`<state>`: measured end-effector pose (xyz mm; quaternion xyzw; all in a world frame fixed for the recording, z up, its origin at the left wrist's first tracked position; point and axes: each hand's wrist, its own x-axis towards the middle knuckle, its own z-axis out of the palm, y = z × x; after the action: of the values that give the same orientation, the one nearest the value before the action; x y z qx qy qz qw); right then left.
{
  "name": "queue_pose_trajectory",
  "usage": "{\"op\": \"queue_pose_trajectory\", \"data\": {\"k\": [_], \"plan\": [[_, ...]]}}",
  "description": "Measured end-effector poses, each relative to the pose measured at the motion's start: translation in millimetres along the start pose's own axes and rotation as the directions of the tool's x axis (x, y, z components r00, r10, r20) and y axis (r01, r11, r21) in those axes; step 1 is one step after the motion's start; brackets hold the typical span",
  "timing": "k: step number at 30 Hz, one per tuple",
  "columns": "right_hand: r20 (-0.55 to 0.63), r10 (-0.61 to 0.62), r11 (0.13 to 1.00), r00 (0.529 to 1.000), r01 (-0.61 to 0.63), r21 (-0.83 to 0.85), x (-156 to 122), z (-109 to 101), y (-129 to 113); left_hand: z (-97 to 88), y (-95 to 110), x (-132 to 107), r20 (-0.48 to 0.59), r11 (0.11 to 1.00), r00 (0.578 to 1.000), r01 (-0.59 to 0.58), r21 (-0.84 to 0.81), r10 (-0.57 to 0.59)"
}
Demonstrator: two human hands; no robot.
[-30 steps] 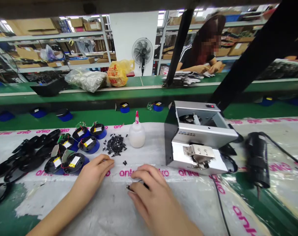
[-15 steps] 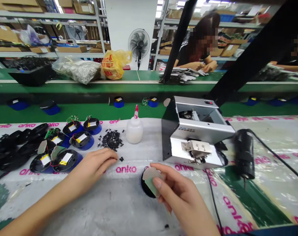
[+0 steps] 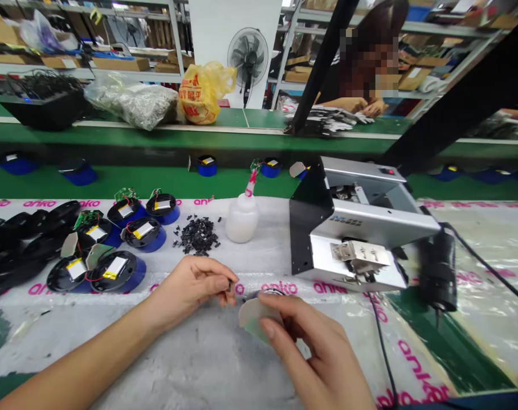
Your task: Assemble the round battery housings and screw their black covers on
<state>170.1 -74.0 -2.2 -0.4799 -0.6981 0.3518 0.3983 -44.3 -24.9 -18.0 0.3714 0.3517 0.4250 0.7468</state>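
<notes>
A squeeze bottle [image 3: 241,219] with a pink tip stands on the desk [image 3: 199,364], and everything is placed here by reference to it. Below the bottle and slightly to its left, the left hand [image 3: 190,287] is held with its fingers [image 3: 220,280] pinched nearly shut. A small dark piece [image 3: 232,287] seems to be gripped at their tips, though this is too small to be sure of. Below the bottle and to its right, a pale round disc [image 3: 254,319] is held by the right hand [image 3: 314,347], its fingers curled part-way around the edge. A dark round part [image 3: 271,291] is partly hidden behind the disc. Left of the bottle lie a heap of small black pieces [image 3: 196,236] and round black cases with batteries [image 3: 115,271].

The tiny piece could be dropped if the pinch is loosened, and it would be hard to find on the patterned sheet. The disc could be smudged by the fingers, or could stick if it is tacky.
</notes>
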Motion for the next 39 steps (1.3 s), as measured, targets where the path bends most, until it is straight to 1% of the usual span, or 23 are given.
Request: {"op": "queue_pose_trajectory", "data": {"k": [2,6,10,13,17,19,21,22,24,26,27,28,30,32,34,35,37,39], "plan": [[-0.014,-0.052,0.998,0.999,0.051,-0.037,1,1,1,2.6,-1,-1,0.008,1.0,1.0,0.011,-0.007,-0.011],[0.002,-0.097,0.994,0.995,0.097,-0.05,2,4,3,1.8,-5,-2,0.041,0.999,0.999,0.024,0.032,-0.026],[0.007,-0.12,0.991,0.993,0.12,-0.059,1,7,5,-2.1,-9,-4,0.096,0.995,0.995,-0.019,0.095,0.01],[0.007,-0.144,0.987,0.99,0.144,-0.073,0,8,5,-0.4,-5,-6,0.098,0.98,0.994,-0.059,0.191,0.041],[0.028,-0.212,0.969,0.977,0.214,-0.12,1,5,1,8.5,6,-10,0.045,0.917,0.996,-0.092,0.388,0.081],[0.052,-0.248,0.951,0.967,0.254,-0.175,2,2,-3,13.2,9,-11,0.022,0.893,0.996,-0.087,0.441,0.087],[0.103,-0.284,0.911,0.953,0.302,-0.28,3,-4,-6,17.5,10,-11,-0.01,0.917,0.998,-0.056,0.396,0.065],[0.138,-0.304,0.875,0.943,0.333,-0.352,3,-7,-7,19.9,9,-10,-0.034,0.939,0.998,-0.032,0.344,0.046],[0.211,-0.342,0.77,0.916,0.402,-0.496,3,-15,-8,25.4,10,-8,-0.077,0.969,0.997,0.01,0.247,0.009],[0.254,-0.386,0.671,0.887,0.459,-0.583,2,-23,-7,30.9,12,-9,-0.08,0.974,0.997,0.011,0.228,0.007],[0.261,-0.403,0.648,0.878,0.474,-0.596,1,-26,-5,33.0,14,-11,-0.054,0.97,0.998,-0.002,0.243,0.016],[0.267,-0.407,0.647,0.874,0.482,-0.591,1,-29,-3,34.1,16,-12,-0.012,0.96,1.0,-0.024,0.279,0.028],[0.277,-0.377,0.696,0.884,0.468,-0.545,0,-33,1,33.1,17,-16,0.069,0.904,0.995,-0.089,0.418,0.066],[0.286,-0.325,0.764,0.901,0.429,-0.483,0,-35,4,29.7,13,-18,0.128,0.782,0.988,-0.151,0.605,0.092],[0.274,-0.314,0.811,0.909,0.406,-0.421,1,-36,5,27.6,4,-16,0.173,0.663,0.981,-0.191,0.724,0.093],[0.257,-0.326,0.827,0.91,0.406,-0.389,1,-35,5,27.9,-1,-13,0.199,0.634,0.976,-0.206,0.745,0.084],[0.216,-0.35,0.852,0.912,0.406,-0.331,1,-33,5,31.1,-10,-5,0.252,0.617,0.965,-0.243,0.748,0.073],[0.177,-0.305,0.885,0.936,0.347,-0.31,-2,-31,5,35.6,-14,3,0.294,0.625,0.953,-0.276,0.73,0.078]]}}
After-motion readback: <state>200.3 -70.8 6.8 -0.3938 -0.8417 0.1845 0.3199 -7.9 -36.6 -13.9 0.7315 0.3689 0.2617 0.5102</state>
